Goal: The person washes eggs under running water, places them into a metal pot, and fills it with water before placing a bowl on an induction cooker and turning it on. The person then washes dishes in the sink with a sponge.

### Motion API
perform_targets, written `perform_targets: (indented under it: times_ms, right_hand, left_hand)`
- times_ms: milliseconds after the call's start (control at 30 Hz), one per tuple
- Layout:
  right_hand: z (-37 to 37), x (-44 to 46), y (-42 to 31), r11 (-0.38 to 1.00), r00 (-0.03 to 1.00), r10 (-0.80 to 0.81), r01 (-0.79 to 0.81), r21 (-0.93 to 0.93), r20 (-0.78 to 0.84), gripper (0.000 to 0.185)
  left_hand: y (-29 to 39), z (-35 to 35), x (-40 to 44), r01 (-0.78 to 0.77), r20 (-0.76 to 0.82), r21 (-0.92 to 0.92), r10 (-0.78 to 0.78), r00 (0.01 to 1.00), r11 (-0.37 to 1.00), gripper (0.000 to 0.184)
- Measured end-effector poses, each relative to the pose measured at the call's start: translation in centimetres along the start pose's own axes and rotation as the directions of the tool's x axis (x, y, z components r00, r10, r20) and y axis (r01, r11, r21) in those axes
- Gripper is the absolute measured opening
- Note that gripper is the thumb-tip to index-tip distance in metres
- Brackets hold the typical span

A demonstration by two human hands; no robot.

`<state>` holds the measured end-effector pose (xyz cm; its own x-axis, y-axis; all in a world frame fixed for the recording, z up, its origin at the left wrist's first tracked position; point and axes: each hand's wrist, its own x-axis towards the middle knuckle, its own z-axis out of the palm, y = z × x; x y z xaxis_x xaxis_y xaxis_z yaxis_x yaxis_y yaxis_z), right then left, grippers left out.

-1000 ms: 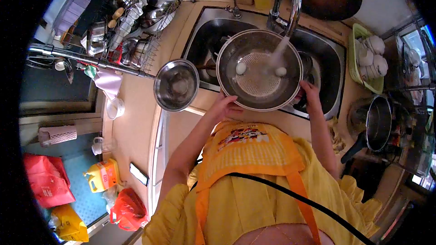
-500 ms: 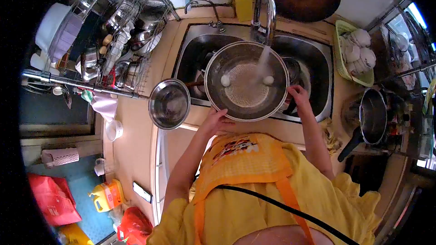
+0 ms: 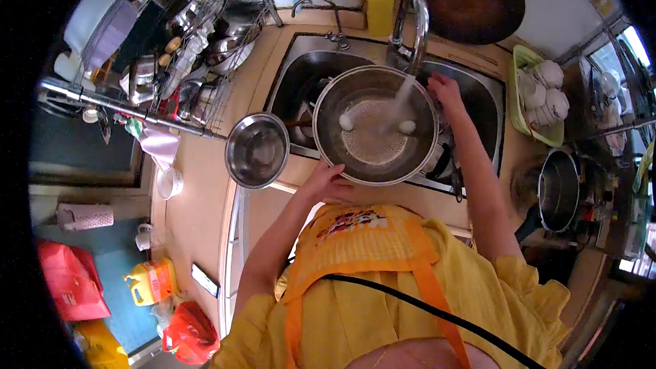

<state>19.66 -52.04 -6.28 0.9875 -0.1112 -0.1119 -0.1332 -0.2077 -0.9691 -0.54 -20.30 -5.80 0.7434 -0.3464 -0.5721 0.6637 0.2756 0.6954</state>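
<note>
A wide metal pot (image 3: pixel 328 143) rests over the double sink, with water in it and two small white round things (image 3: pixel 346 121) against its inner wall. I cannot tell what those are. Water pours into the pot from the tall chrome faucet (image 3: pixel 418 34). My left hand (image 3: pixel 331 183) grips the pot's near left rim, thumb on top and fingers below. Beyond the right rim, my right hand (image 3: pixel 445 92) is raised over the right basin with loosely bent fingers, holding nothing I can see. A steel bowl (image 3: pixel 257 150) stands left of the pot.
Dark items partly show in the sink (image 3: pixel 488 123) under the pot. A wire dish rack (image 3: pixel 205 106) full of metalware stands left. At right are a green basket (image 3: pixel 519 113) of white bowls and a dark saucepan (image 3: pixel 559 191). A yellow soap bottle (image 3: pixel 379 3) stands behind the sink.
My right hand has left the pot's near right rim and moved up and away along its right side. My left hand keeps its hold. The view has shifted slightly.
</note>
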Motion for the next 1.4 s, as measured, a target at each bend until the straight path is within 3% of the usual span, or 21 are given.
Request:
perform_targets:
  times_ms: [100, 167, 267, 300, 400, 500, 600, 800, 900, 1000, 1133, 1200, 1300, 1400]
  right_hand:
    - [1.0, 4.3, 1.3, 0.960, 0.992, -0.099, 0.116, -0.254, 0.080, 0.033]
    - [2.2, 6.2, 2.0, 0.957, 0.995, -0.089, 0.100, -0.272, 0.055, 0.026]
    - [3.1, 3.4, -2.8, 0.959, 0.954, 0.274, -0.280, 0.043, 0.118, 0.027]
    - [2.7, 5.8, 0.4, 0.991, 0.972, 0.127, -0.132, 0.012, 0.197, 0.023]
    - [3.7, 9.7, 3.6, 0.971, 0.971, 0.231, -0.234, 0.051, 0.057, 0.019]
    - [3.1, 9.3, 4.1, 0.946, 0.972, 0.105, -0.163, 0.281, 0.210, 0.010]
    - [3.5, 8.4, 3.2, 0.868, 0.976, 0.180, -0.218, 0.446, 0.126, 0.012]
    - [3.9, 6.6, 0.5, 0.990, 0.985, 0.128, -0.134, 0.043, 0.112, 0.013]
    - [4.0, 5.1, -1.9, 0.957, 0.970, 0.233, -0.241, 0.160, 0.063, 0.012]
    - [3.3, 6.2, -1.6, 0.950, 0.949, 0.309, -0.312, 0.032, 0.061, 0.010]
    - [3.1, 6.6, -0.9, 0.939, 0.946, 0.302, -0.316, 0.136, 0.115, 0.011]
    - [3.5, 6.0, -1.3, 0.916, 0.952, 0.254, -0.294, 0.274, 0.172, 0.011]
    - [3.9, 5.4, -2.6, 0.915, 0.949, 0.295, -0.314, 0.255, 0.112, 0.013]
    - [4.0, 5.0, -2.7, 0.872, 0.950, 0.278, -0.313, 0.377, 0.145, 0.013]
  left_hand:
    - [0.1, -0.3, 0.1, 0.036, 0.044, 0.011, -0.037, 0.998, 0.999, 0.046]
    - [0.8, 0.7, -0.7, 0.005, 0.009, -0.004, -0.005, 1.000, 1.000, 0.044]
    - [0.0, -0.4, -0.2, -0.024, 0.030, -0.015, 0.024, 0.999, 1.000, 0.045]
    - [-0.2, -0.4, -0.1, -0.033, 0.026, -0.021, 0.034, 0.999, 0.999, 0.046]
    - [0.2, 0.2, -0.5, -0.054, 0.009, -0.023, 0.054, 0.998, 0.998, 0.048]
    - [0.0, 0.1, -0.3, -0.051, 0.005, -0.025, 0.051, 0.999, 0.998, 0.051]
    - [-0.4, -0.5, 0.4, -0.029, 0.044, -0.021, 0.030, 0.999, 0.999, 0.057]
    - [0.1, -0.2, 0.1, -0.017, 0.056, -0.020, 0.018, 0.998, 1.000, 0.061]
    - [-0.2, -0.4, 0.3, -0.012, 0.061, -0.021, 0.013, 0.998, 1.000, 0.062]
    - [-0.5, -0.7, 0.6, -0.024, 0.075, -0.029, 0.026, 0.997, 0.999, 0.062]
    - [-0.2, 0.1, 0.1, -0.046, -0.007, -0.074, 0.046, 0.999, 0.996, 0.052]
    - [0.1, 0.2, -0.2, -0.054, 0.009, -0.058, 0.055, 0.998, 0.997, 0.053]
    - [0.2, 0.2, -0.3, -0.071, 0.006, -0.047, 0.071, 0.997, 0.996, 0.056]
    - [-0.1, 0.1, -0.1, -0.089, -0.015, -0.037, 0.089, 0.996, 0.995, 0.056]
